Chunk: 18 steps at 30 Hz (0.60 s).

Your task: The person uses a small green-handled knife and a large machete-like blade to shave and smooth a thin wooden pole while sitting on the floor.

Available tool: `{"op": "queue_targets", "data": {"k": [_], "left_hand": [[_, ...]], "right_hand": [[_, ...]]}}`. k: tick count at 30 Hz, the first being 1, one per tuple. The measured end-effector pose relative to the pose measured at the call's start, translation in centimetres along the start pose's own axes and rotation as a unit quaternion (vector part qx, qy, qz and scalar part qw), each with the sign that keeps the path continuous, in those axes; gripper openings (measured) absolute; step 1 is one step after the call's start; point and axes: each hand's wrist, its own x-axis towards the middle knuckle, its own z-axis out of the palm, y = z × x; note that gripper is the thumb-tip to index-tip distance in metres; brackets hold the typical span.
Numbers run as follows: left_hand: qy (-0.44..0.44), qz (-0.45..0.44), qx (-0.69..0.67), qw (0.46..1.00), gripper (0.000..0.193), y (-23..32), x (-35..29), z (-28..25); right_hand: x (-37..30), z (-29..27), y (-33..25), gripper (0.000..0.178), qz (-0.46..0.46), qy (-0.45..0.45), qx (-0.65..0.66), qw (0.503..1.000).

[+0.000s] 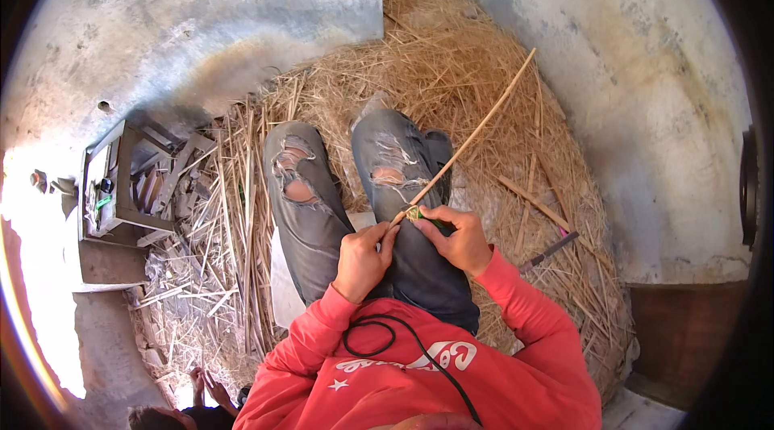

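Observation:
A long, thin bamboo-like stick slants up and to the right from above my knees. My left hand is closed on its lower end, with thumb and forefinger pinched together. Close beside it, my right hand is closed on a small green thing with pale yellowish strands, set against the stick. Its kind I cannot make out, as the fingers hide part of it. Both hands are over my right thigh, in ripped dark jeans.
Loose straw and split strips cover the floor. A dark flat bar lies at the right. At the left stands a wooden frame with wood scraps. Worn plaster walls close in the space. Another person's hands show at the lower left.

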Motion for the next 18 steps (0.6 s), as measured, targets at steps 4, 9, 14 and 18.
{"op": "queue_targets", "data": {"k": [4,9,14,18], "left_hand": [[0.012,0.008,-0.02,1.0,0.011,-0.8,-0.1,0.4],[0.016,-0.003,-0.005,1.0,0.012,-0.6,0.0,0.0],[0.041,0.047,0.068,0.996,0.01,-0.1,-0.7,0.2],[0.049,0.069,0.099,0.992,0.015,-0.2,-1.1,0.7]], "right_hand": [[-0.1,-1.1,0.4,0.019,0.148,-0.129,0.162,0.967],[0.7,-3.0,-0.6,0.024,0.26,0.012,0.266,0.928],[0.3,-1.6,-1.8,0.031,0.119,0.052,0.007,0.991],[0.1,1.5,-2.9,0.023,0.048,0.045,-0.053,0.996]]}}
